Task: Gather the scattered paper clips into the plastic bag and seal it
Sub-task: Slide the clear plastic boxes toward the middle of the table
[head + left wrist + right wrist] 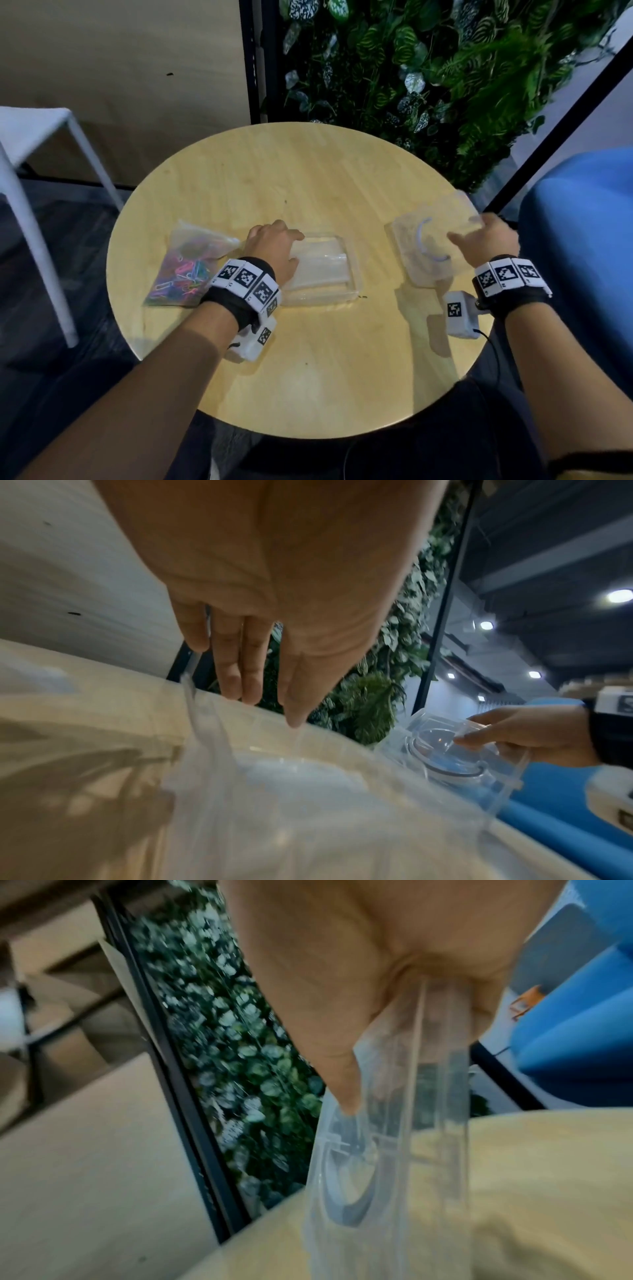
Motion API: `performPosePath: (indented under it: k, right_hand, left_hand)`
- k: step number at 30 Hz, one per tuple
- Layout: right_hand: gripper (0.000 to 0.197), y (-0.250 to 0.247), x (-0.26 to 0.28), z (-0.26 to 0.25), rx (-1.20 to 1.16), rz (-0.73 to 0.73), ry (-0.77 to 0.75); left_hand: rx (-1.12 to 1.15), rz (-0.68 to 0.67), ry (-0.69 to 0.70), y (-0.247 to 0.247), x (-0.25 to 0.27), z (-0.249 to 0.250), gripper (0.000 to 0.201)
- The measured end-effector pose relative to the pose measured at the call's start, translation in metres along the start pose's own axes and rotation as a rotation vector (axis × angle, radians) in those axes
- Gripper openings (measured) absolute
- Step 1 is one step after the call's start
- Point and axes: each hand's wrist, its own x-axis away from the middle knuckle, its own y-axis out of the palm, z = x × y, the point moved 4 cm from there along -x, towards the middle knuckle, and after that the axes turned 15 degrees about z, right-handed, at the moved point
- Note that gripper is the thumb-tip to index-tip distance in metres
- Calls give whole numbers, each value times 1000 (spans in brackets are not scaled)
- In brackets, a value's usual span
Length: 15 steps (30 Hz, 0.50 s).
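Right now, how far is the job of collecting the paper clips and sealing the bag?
Done: the coloured paper clips lie inside the plastic bag; none show loose on the table. In hand: the right hand grips a clear lid; the left hand rests on a clear tray. Left: whether the bag is sealed cannot be told.

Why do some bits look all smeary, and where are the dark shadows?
Head view: the clear lid in the right hand is smeared. Left wrist view: the left hand throws finger shadows on the round table. Right wrist view: the leafy wall streaks with blur.
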Motion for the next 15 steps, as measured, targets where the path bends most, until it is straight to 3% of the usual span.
performPosePath:
  k: [2, 4, 7, 9, 11, 13, 15]
  right_hand:
    - [46, -16, 0, -27, -180, 90, -179]
    - [44, -30, 10, -67, -314, 76, -379]
    - [49, -32, 37, -127, -444, -173, -616]
    - [53, -20, 59, -156, -423, -369, -727]
    - [54, -1, 76, -172, -333, -462, -799]
    - [55, 21, 83, -176, -213, -436, -813]
    - [62, 43, 85, -171, -69, -383, -780]
  left_hand:
    - [170, 99, -59, -12, -3, -13, 42]
    - [332, 206, -122, -26, -4, -25, 36]
    - [547, 289, -216, -42, -1, -34, 36]
    - [711, 256, -265, -45, 6, -34, 40]
    - [735, 145, -294, -39, 14, -37, 44]
    - [740, 9, -348, -24, 22, -40, 50]
    - [759, -31, -423, -11, 27, -42, 51]
